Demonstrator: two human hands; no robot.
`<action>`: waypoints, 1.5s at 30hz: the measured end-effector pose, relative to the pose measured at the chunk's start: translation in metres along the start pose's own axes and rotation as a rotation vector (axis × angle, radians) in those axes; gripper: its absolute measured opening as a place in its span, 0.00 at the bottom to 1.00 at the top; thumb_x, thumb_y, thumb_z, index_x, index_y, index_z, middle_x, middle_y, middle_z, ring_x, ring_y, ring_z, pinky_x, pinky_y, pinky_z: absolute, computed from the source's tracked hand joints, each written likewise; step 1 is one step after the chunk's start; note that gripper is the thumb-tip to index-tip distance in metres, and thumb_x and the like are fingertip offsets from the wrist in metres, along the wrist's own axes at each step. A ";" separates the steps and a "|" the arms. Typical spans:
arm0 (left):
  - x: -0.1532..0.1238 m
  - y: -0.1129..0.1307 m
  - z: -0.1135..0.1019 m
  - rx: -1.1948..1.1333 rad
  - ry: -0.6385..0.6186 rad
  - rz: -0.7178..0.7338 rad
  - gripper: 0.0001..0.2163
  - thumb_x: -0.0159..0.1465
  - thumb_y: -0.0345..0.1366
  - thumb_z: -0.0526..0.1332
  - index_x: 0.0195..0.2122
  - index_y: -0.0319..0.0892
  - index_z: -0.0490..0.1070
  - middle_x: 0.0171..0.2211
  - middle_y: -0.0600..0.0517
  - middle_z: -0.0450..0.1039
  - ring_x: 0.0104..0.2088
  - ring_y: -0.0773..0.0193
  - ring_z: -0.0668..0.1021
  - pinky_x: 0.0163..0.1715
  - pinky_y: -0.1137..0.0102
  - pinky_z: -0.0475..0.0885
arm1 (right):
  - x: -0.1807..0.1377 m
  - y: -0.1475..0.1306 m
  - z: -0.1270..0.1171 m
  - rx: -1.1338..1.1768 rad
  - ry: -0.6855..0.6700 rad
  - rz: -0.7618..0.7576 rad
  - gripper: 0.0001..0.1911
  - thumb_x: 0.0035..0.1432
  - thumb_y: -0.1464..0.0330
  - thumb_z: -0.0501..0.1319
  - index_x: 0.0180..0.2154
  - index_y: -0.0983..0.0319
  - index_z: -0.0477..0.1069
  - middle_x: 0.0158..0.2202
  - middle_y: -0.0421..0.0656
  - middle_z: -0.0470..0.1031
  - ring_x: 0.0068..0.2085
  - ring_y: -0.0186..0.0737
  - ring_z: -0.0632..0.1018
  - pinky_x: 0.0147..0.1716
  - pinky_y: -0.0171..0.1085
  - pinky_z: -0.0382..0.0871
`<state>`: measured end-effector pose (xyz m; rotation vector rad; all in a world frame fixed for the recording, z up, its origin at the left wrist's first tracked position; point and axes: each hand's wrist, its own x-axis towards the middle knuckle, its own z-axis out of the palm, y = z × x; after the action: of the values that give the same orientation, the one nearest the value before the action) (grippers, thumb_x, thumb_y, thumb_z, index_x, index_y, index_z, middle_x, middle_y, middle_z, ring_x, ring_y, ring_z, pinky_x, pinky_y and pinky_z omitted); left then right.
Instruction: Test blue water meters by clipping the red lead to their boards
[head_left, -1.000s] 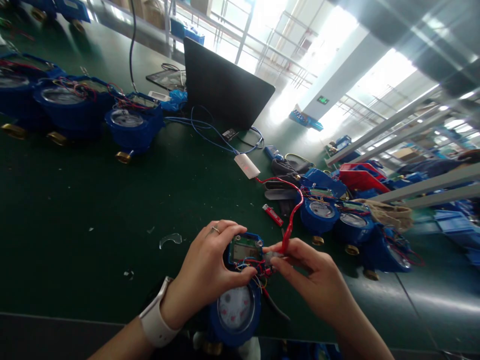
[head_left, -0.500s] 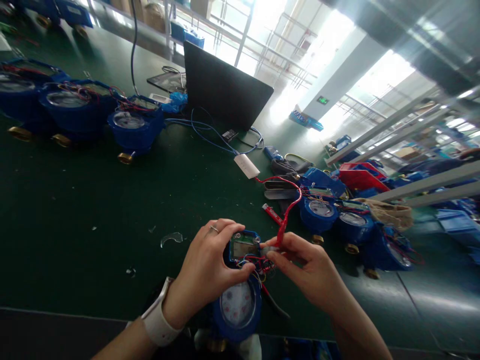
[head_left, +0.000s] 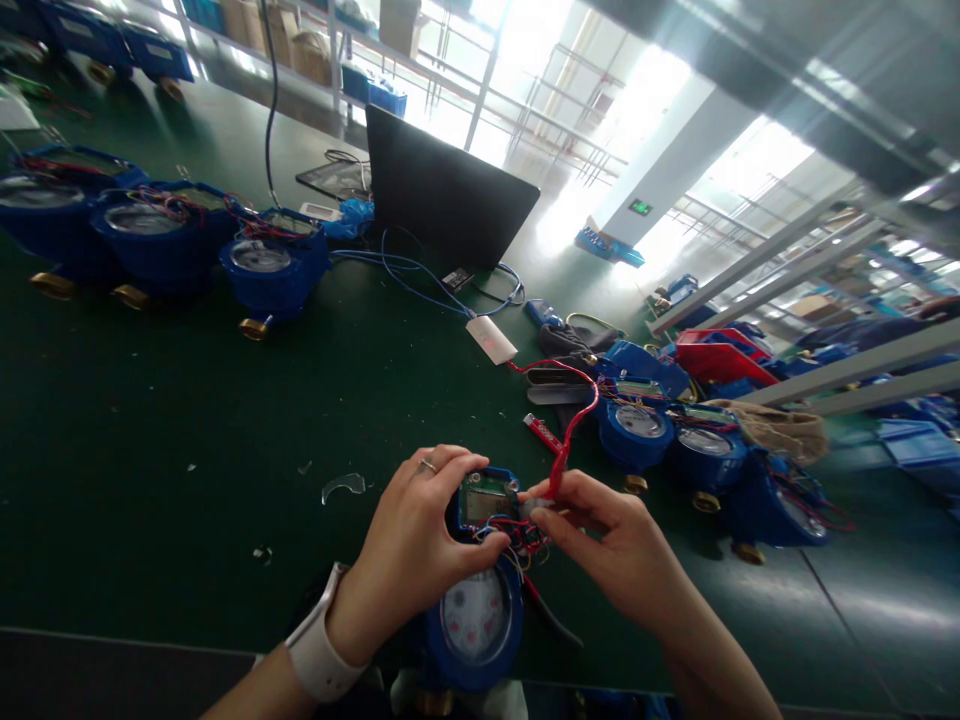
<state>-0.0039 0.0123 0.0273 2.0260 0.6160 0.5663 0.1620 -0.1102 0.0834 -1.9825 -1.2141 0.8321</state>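
A blue water meter [head_left: 480,620] with a round dial stands at the table's front edge. Its top housing is uncovered, showing a green circuit board with a small display [head_left: 484,503] and loose coloured wires [head_left: 517,535]. My left hand [head_left: 420,530] is closed around the housing, thumb near the wires and fingers at the far side. Between the thumb and fingers of my right hand [head_left: 607,530] is a small grey connector [head_left: 534,507] on a red cable [head_left: 574,425], pressed against the board's right side. A tool handle [head_left: 551,615] pokes out beside the meter.
The red cable runs to a white adapter box [head_left: 491,340], wired in blue toward a black laptop [head_left: 450,185]. More blue meters stand left [head_left: 274,265] and right [head_left: 636,420]. A red-labelled stick [head_left: 542,433] and a clear plastic scrap [head_left: 343,487] lie on the green table.
Both hands keep their hold on the meter and connector. A reddish glow now shows on the white adapter box, and the display looks blanker. The view has shifted slightly.
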 end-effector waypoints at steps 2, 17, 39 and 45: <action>0.000 0.000 0.000 -0.004 -0.001 -0.005 0.24 0.53 0.35 0.71 0.51 0.39 0.71 0.49 0.43 0.74 0.51 0.48 0.73 0.52 0.51 0.70 | 0.000 0.000 0.000 -0.001 0.003 -0.004 0.07 0.59 0.66 0.63 0.38 0.61 0.76 0.35 0.42 0.82 0.31 0.37 0.82 0.30 0.32 0.78; -0.001 0.000 0.000 -0.006 -0.003 -0.008 0.24 0.53 0.35 0.70 0.51 0.40 0.71 0.50 0.44 0.74 0.51 0.48 0.73 0.51 0.51 0.71 | 0.000 -0.002 0.001 0.015 0.018 -0.017 0.05 0.59 0.67 0.63 0.36 0.61 0.76 0.32 0.40 0.81 0.30 0.35 0.82 0.29 0.30 0.78; -0.002 -0.004 -0.002 -0.025 0.015 -0.007 0.23 0.54 0.36 0.70 0.51 0.43 0.70 0.50 0.45 0.73 0.52 0.48 0.74 0.52 0.51 0.71 | -0.001 0.003 0.001 0.092 0.019 -0.007 0.05 0.59 0.67 0.64 0.37 0.61 0.76 0.32 0.41 0.82 0.31 0.38 0.82 0.29 0.34 0.79; -0.003 -0.007 -0.003 -0.047 0.010 -0.011 0.23 0.55 0.36 0.70 0.51 0.44 0.69 0.50 0.45 0.72 0.51 0.49 0.74 0.52 0.52 0.71 | -0.001 0.001 0.004 0.153 0.005 -0.004 0.05 0.59 0.67 0.64 0.37 0.61 0.76 0.32 0.41 0.82 0.32 0.38 0.82 0.31 0.33 0.78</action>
<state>-0.0095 0.0153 0.0226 1.9752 0.6143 0.5796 0.1591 -0.1106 0.0802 -1.8573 -1.1171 0.8902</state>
